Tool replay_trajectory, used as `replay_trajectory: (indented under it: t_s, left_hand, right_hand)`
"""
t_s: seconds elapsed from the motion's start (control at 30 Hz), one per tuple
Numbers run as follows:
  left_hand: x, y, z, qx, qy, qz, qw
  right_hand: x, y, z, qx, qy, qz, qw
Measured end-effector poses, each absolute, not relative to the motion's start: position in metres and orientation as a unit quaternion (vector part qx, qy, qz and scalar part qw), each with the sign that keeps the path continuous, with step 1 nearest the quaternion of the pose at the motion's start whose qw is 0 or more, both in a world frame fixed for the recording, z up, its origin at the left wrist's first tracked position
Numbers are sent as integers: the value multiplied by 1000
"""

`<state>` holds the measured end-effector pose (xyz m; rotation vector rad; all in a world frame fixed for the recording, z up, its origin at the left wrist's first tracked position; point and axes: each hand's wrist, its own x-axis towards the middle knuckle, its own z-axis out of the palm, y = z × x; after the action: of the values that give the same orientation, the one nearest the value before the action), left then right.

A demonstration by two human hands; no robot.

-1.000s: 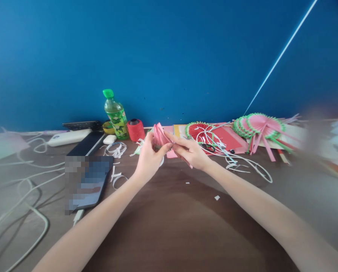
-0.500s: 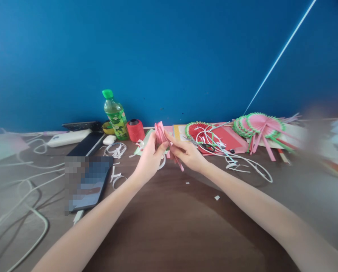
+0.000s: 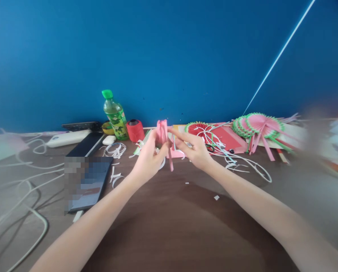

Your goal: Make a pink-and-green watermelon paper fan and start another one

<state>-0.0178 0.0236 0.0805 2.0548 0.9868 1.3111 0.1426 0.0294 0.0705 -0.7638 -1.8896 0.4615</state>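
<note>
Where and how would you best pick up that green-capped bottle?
I'd probably grip the bottle around its rounded upper part, below the green cap, coming from the front: it stands on its base, the blue wall is behind, and the red spool crowds its lower right.

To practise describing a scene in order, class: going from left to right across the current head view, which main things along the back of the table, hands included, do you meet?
White device → green-capped bottle → red spool → left hand → pink folded paper → right hand → pink-and-green paper fans.
</note>
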Motion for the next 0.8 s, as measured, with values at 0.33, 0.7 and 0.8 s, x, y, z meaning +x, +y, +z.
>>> replay_trajectory:
  t_s: [0.33, 0.7, 0.8]
  left_hand:
    - [-14, 8, 88, 826, 343, 351, 276]
    - [-10, 3, 86, 836, 343, 326, 278]
    - [-9, 2, 85, 835, 337, 326, 287]
  right_hand:
    - [152, 30, 88, -144, -726, 426, 521]
    - [149, 28, 85, -87, -622, 583, 515]
    - [148, 28, 87, -85, -618, 581, 523]
